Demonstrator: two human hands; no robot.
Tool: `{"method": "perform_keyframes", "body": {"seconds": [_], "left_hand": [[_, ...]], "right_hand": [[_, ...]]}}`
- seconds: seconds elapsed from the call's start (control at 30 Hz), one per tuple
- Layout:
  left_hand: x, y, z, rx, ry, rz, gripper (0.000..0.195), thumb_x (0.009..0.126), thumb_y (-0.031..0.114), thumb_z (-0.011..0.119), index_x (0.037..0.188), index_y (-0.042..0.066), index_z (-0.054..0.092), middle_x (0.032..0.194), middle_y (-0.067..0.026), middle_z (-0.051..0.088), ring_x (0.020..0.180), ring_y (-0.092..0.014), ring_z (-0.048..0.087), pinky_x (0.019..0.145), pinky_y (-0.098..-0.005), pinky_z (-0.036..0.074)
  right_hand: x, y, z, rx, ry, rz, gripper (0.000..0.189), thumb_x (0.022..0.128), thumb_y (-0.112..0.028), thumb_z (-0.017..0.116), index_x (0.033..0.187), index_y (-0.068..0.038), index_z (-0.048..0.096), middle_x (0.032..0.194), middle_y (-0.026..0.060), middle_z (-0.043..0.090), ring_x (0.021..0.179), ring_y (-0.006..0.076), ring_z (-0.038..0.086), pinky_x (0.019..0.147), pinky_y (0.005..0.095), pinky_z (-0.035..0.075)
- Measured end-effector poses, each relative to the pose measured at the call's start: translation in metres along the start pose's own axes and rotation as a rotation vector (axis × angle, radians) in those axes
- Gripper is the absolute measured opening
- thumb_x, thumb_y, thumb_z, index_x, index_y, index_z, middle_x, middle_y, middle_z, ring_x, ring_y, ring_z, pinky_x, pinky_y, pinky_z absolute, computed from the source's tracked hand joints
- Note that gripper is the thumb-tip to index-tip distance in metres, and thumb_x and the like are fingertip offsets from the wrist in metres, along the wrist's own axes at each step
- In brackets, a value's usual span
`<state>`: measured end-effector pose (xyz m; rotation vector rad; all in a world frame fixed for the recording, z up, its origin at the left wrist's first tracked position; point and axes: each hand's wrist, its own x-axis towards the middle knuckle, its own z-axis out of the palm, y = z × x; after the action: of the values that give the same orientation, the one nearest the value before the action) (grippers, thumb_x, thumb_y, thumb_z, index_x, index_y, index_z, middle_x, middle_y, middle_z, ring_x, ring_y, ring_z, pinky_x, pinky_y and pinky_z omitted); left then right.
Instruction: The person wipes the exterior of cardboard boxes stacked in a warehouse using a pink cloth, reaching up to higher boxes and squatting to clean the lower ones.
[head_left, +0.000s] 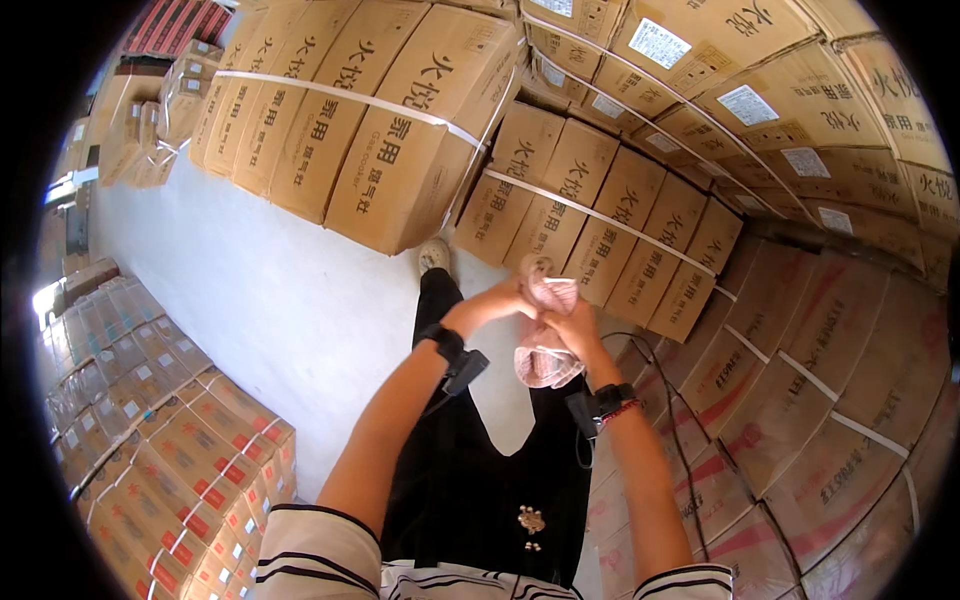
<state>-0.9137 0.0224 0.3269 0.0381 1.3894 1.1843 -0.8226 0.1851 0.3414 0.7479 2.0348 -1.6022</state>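
A pink ribbed fabric item, which I cannot name more exactly, is bunched up in front of my legs. My left hand grips its upper part from the left. From the right, my right hand closes on its middle, fingers partly hidden by the cloth. One rounded, open-looking end hangs below the hands, while the other end sticks up above them and looks blurred. Just beyond lies a row of strapped gas cooker cartons.
Taller strapped cartons stand ahead to the left; stacked cartons rise on the right. Plastic-wrapped boxes flank my right arm, with a black cable over them. More cartons stand at left across the pale floor.
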Motion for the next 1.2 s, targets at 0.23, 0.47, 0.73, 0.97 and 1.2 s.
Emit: {"method": "perform_keyframes", "body": {"seconds": [0.23,0.47,0.73,0.97,1.2], "left_hand": [[-0.064,0.005,-0.038,-0.262,0.011,0.066,0.105,0.063,0.004,0.074,0.143,0.005,0.006,0.137,-0.0138,0.032,0.119,-0.022,0.042,0.092,-0.0341,0.042],[-0.075,0.082,-0.085,0.133,0.367,0.426,0.068,0.06,0.009,0.073,0.123,0.004,0.047,0.109,-0.0115,0.058,0.099,-0.02,0.056,0.085,-0.0309,0.045],[-0.065,0.224,-0.24,0.604,0.797,1.042,0.043,0.057,0.015,0.078,0.091,0.004,0.054,0.09,-0.0132,0.059,0.083,-0.027,0.061,0.072,-0.0375,0.048],[0.0,0.246,-0.337,0.853,1.116,0.856,0.026,0.067,0.014,0.067,0.092,0.007,0.062,0.094,-0.0115,0.06,0.088,-0.031,0.058,0.074,-0.0398,0.048],[0.006,0.239,-0.314,0.943,1.007,0.813,0.025,0.068,0.016,0.07,0.088,0.006,0.061,0.089,-0.0117,0.059,0.084,-0.034,0.057,0.072,-0.0421,0.046]], "right_hand": [[-0.023,-0.057,0.027,-0.317,-0.184,-0.135,0.062,0.062,-0.017,0.073,0.117,-0.002,0.049,0.11,0.0205,0.057,0.102,0.0321,0.057,0.086,0.039,0.046],[0.034,-0.125,0.047,0.447,-0.24,-0.118,0.074,0.064,0.004,0.074,0.127,-0.002,0.037,0.119,0.0107,0.053,0.105,0.0207,0.053,0.091,0.0327,0.045],[0.15,-0.309,0.038,-0.715,0.498,-0.845,0.052,0.06,-0.016,0.071,0.11,-0.014,0.059,0.098,0.0055,0.061,0.093,0.0274,0.054,0.084,0.0398,0.04],[0.284,-0.35,0.076,-0.884,0.658,-0.737,0.054,0.062,-0.03,0.073,0.114,-0.032,0.057,0.111,-0.0005,0.056,0.104,0.0299,0.051,0.084,0.0457,0.047],[0.261,-0.328,0.056,-0.835,0.628,-0.768,0.051,0.061,-0.031,0.075,0.11,-0.03,0.06,0.11,-0.0028,0.057,0.097,0.0335,0.053,0.076,0.0408,0.052]]}}
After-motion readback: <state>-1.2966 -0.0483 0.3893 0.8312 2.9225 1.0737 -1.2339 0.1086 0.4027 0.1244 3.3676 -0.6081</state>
